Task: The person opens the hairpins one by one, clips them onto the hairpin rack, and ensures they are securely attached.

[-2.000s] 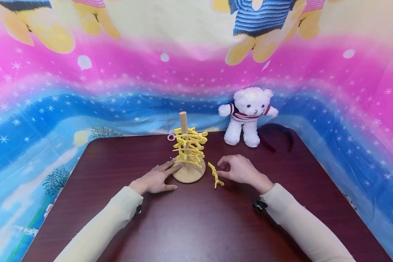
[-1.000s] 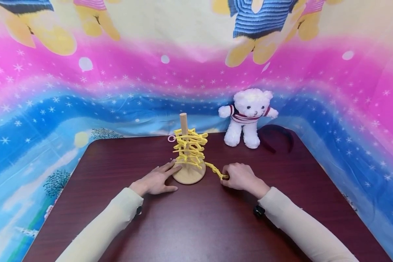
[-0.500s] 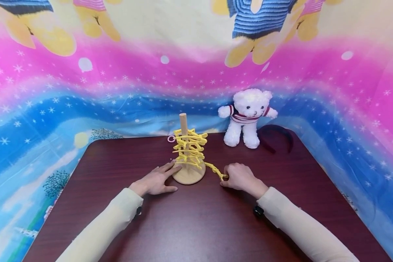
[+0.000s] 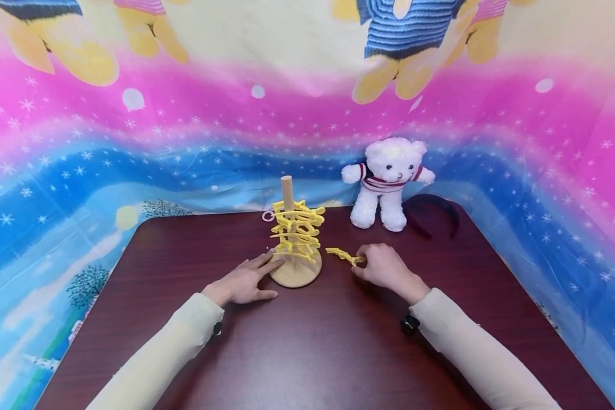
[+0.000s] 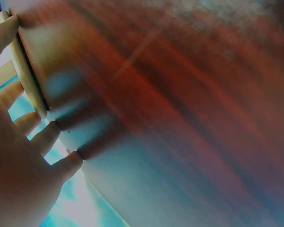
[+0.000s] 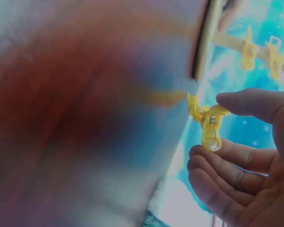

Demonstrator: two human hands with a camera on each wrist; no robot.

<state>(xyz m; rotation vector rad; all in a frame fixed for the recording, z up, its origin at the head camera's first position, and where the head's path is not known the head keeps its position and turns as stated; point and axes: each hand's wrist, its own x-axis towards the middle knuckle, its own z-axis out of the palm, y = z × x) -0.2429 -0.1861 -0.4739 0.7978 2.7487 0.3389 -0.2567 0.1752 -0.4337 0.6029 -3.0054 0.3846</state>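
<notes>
My right hand point(image 4: 386, 273) pinches a yellow hair clip point(image 4: 342, 254) by its handle end. In the right wrist view, the clip's spring end point(image 6: 212, 125) sits between the thumb and the fingertips. The clip's long toothed part points left toward a wooden stand point(image 4: 293, 277). Several yellow hair clips point(image 4: 301, 215) stick out in tiers around the stand's upright post point(image 4: 286, 191). My left hand point(image 4: 243, 282) lies with spread, straight fingers, its fingertips at the left rim of the round base. The left wrist view shows those spread fingers point(image 5: 61, 165) beside the base edge point(image 5: 31, 78).
A white teddy bear point(image 4: 389, 159) in a striped top stands at the back right of the dark red-brown table point(image 4: 287, 353). Beside it lies a dark headband point(image 4: 453, 216). A small pink ring point(image 4: 268, 216) shows at the post's left side. Printed fabric point(image 4: 307, 114) surrounds the table.
My right hand has taken hold of the hair clip that lay right of the base, then shifted it slightly right and back, away from the stand. The left hand stays in place.
</notes>
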